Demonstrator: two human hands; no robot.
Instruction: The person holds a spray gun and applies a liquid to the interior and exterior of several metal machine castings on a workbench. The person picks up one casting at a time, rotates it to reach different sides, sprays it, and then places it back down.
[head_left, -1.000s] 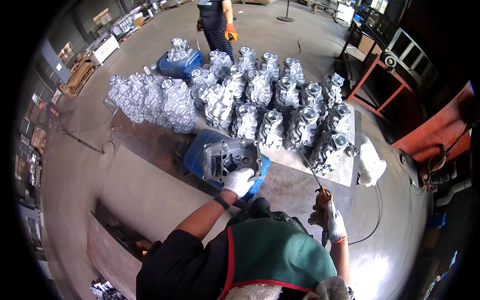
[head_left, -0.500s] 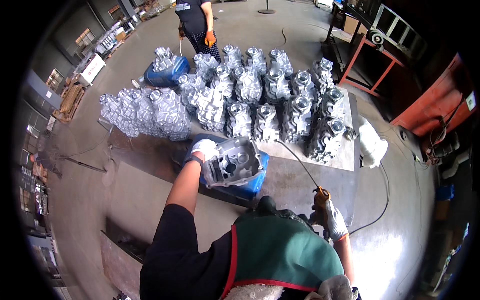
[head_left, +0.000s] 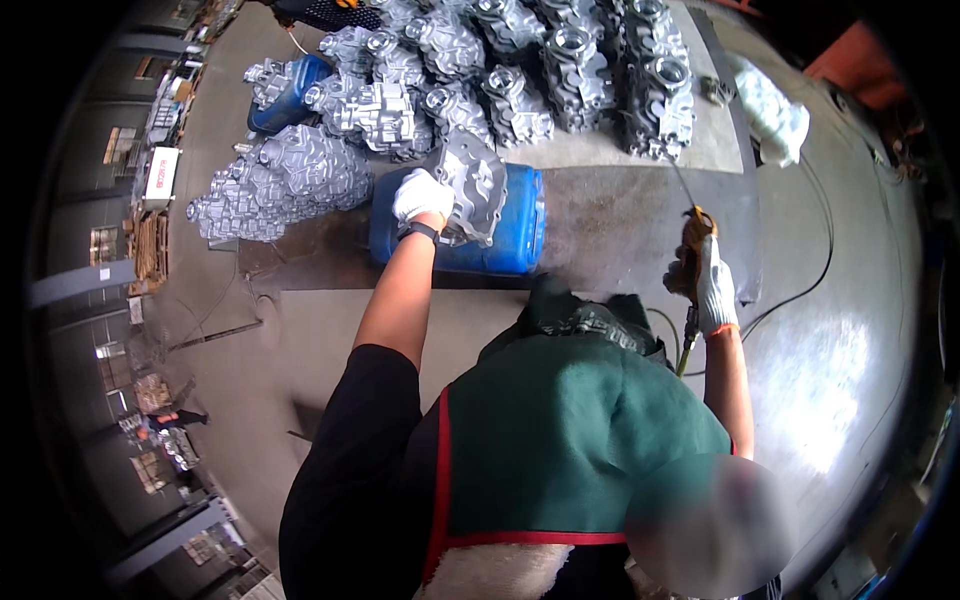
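In a white glove, my left hand [head_left: 422, 198] is closed on the left side of a grey cast-metal housing [head_left: 474, 190]. The housing is tilted over a blue plastic drum [head_left: 510, 252] that lies on its side; whether it rests on the drum I cannot tell. My right hand [head_left: 714, 290], also gloved, is wrapped round an orange-yellow air blow gun [head_left: 698, 230]. A long thin nozzle runs from the gun up and left toward the castings, apart from the housing I hold. A hose hangs below the gun's grip.
Several grey castings [head_left: 575, 75] stand in rows on the table [head_left: 640, 220]. More are heaped at the left [head_left: 290, 185]. One sits on a second blue drum [head_left: 290, 100]. A white sack [head_left: 775, 115] lies off the table's right edge, near a black hose [head_left: 815, 275].
The view has shifted, so the table sits higher in the picture. My left hand has turned the housing, and its open hollow no longer faces me. The blow gun stays in my right hand.
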